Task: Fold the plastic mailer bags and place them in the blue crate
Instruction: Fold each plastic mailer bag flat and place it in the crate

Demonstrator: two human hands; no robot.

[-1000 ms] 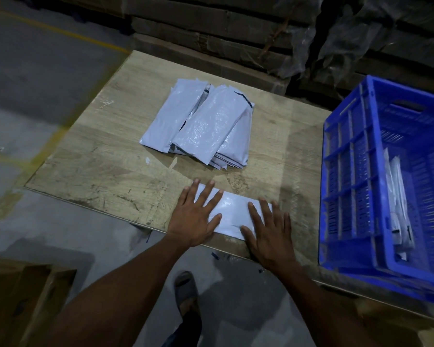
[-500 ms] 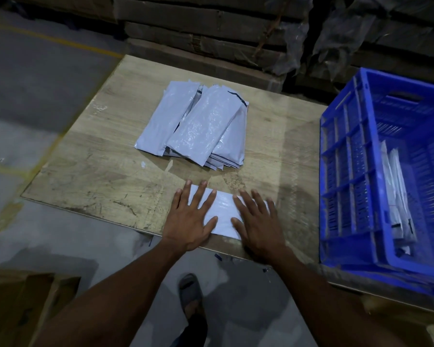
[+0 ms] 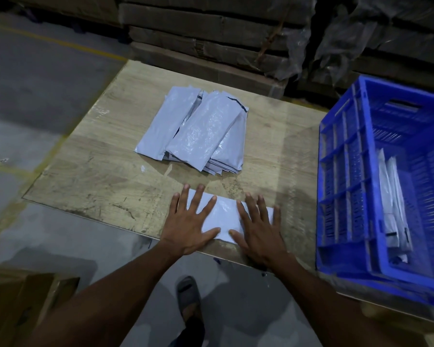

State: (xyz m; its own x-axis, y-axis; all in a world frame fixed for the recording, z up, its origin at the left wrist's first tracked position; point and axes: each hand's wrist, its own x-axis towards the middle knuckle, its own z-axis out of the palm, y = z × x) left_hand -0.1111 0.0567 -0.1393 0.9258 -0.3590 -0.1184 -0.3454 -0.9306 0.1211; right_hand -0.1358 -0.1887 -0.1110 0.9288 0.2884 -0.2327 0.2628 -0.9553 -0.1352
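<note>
Both hands, left hand and right hand, are laid flat, gripping nothing, on a folded mailer at the board's near edge; even pressure is advised for a sharp crease.

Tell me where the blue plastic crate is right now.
In the head view, the blue plastic crate sits at the right edge of the wooden board, right of the right hand.
</note>
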